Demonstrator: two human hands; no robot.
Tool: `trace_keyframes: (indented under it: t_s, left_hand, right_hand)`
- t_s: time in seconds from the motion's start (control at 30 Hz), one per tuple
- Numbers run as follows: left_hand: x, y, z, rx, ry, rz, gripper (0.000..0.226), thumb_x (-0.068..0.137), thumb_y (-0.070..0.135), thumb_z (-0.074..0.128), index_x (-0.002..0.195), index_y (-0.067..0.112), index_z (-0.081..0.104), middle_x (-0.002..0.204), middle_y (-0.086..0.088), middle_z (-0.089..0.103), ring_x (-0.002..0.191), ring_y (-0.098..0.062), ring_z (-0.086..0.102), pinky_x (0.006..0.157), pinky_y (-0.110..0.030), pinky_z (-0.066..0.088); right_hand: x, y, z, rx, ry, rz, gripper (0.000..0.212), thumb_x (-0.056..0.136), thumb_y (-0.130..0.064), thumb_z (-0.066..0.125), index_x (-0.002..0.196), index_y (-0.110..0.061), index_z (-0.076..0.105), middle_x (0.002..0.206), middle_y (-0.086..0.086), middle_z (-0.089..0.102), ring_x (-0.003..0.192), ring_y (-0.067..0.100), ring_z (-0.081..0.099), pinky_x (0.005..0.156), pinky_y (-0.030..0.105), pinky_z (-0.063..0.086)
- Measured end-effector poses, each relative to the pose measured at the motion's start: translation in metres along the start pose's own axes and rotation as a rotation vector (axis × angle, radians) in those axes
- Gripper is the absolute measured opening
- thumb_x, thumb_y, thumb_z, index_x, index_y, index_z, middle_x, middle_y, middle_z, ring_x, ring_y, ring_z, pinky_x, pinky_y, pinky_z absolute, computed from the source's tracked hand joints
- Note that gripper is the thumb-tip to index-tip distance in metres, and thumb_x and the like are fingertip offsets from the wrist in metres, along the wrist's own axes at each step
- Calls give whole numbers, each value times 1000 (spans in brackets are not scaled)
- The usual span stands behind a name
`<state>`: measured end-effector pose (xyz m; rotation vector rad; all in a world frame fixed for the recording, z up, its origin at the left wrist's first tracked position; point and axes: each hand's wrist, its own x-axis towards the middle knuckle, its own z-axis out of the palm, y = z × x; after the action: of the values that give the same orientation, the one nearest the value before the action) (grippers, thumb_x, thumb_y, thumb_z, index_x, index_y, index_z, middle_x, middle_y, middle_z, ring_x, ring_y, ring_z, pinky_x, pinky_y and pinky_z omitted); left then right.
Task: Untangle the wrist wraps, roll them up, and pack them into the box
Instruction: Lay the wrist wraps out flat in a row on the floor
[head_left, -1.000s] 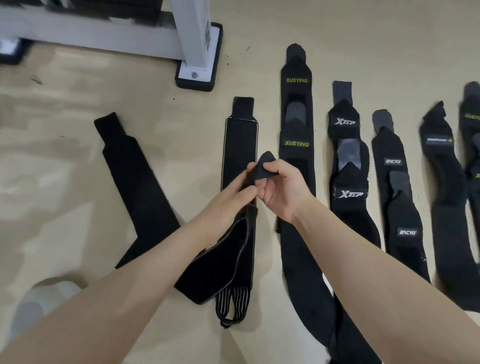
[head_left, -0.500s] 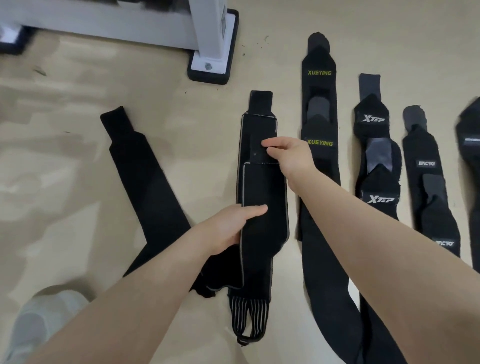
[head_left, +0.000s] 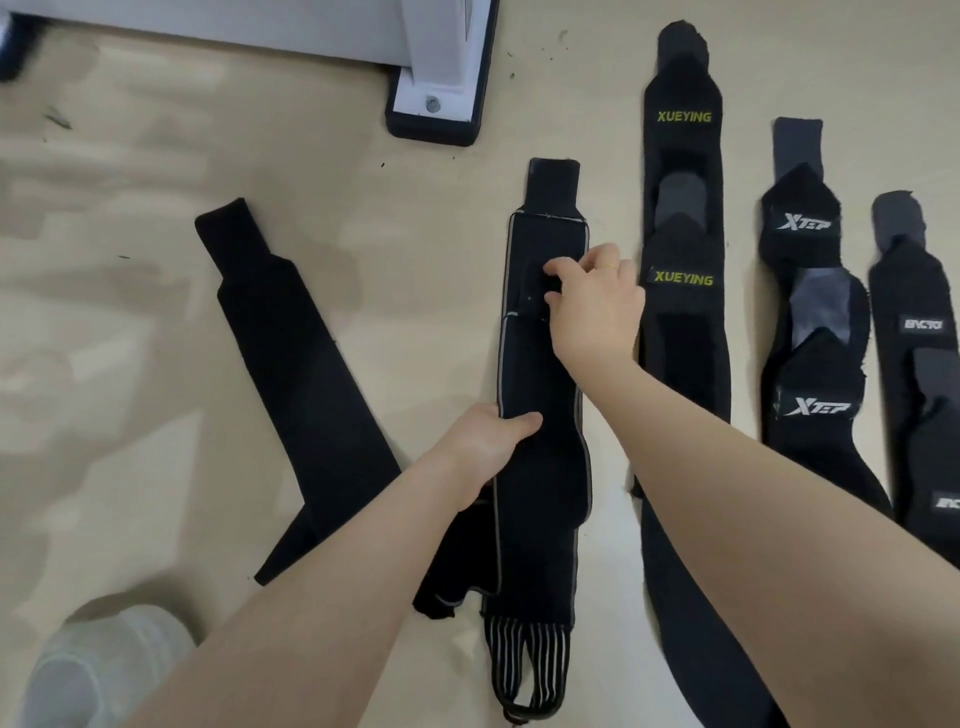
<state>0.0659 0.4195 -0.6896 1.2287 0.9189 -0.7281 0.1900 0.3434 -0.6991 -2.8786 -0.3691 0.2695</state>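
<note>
Two hands — left hand (head_left: 488, 441) gripping, right hand (head_left: 592, 306) pressing — grey-trimmed wrap (head_left: 540, 483).

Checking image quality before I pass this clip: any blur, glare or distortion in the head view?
Head view: light is soft and even, no harsh glare; the floor at left is smeared and blotchy; the grey shoe at bottom left is blurred; XUEYING lettering reads sharp; wide-angle stretch enlarges both forearms toward the lower edge.
</note>
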Motion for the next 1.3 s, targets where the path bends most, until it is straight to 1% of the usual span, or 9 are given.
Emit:
trace_keyframes:
  t_s: [0.17,0.37,0.6,0.7,0.8,0.87,1.0,1.17,1.3]
  left_hand:
    - [-6,0,-1,-118,-102,-125,31,90,28,64,115,11,63,110,-9,69,100,-23,66,81,-33,55]
    - [-41,-30,4,30,-324,-255,36,83,32,71,115,18,62,110,-3,71,103,-19,67,95,-35,51]
    - [-102,-66,9,-165,-356,-253,40,72,23,74,111,16,64,110,-4,71,103,-21,66,89,-32,51]
    - [-123,-83,17,-469,-282,-259,43,75,28,64,113,8,66,112,-12,70,103,-29,66,93,-42,50]
    - [-132,-101,26,-571,-246,-255,50,76,32,67,120,9,64,119,-13,67,112,-30,62,100,-45,45]
    - [-134,-108,32,-500,-178,-297,44,80,31,69,117,9,65,112,-11,70,104,-27,67,92,-40,52]
    - [-129,-116,41,-431,-45,-365,36,86,27,66,116,7,63,99,-11,73,92,-27,70,77,-38,57]
    - [-133,-122,40,-442,-183,-339,38,88,33,61,119,10,62,111,-11,70,103,-28,67,90,-42,52]
    - [-137,-136,35,-107,-271,-409,36,89,34,61,119,16,58,117,-6,67,108,-25,64,95,-45,49]
  right_hand:
    - [-10,-10,0,-336,-89,-220,47,90,-8,42,136,-5,37,139,11,33,117,28,38,88,34,30]
    - [-7,-12,-12,-465,-207,-272,45,92,-12,38,136,-4,38,133,11,39,111,28,42,93,35,30]
    - [-3,-10,-34,-369,-453,-192,64,93,-12,32,152,-16,6,155,7,20,146,30,-1,114,53,-3]
    - [-3,0,-46,-142,-617,-135,67,96,-12,31,151,-17,-8,153,13,26,145,31,8,117,52,7]
    - [-25,11,-49,187,-485,-139,57,98,-15,39,149,-6,14,138,19,43,128,36,41,104,43,37]
    - [-52,19,-48,258,-389,-203,51,97,-16,43,144,-4,29,140,17,41,127,33,42,105,40,38]
    - [-111,41,-41,65,-493,-456,39,97,-26,45,133,-11,49,143,9,36,128,28,39,104,40,38]
    - [-140,57,-27,-188,-671,-470,57,101,-39,33,150,-13,19,159,1,9,145,22,12,117,42,17]
    - [-146,45,-21,-216,-588,-399,56,99,-40,35,146,-12,27,158,1,15,143,25,19,117,46,13]
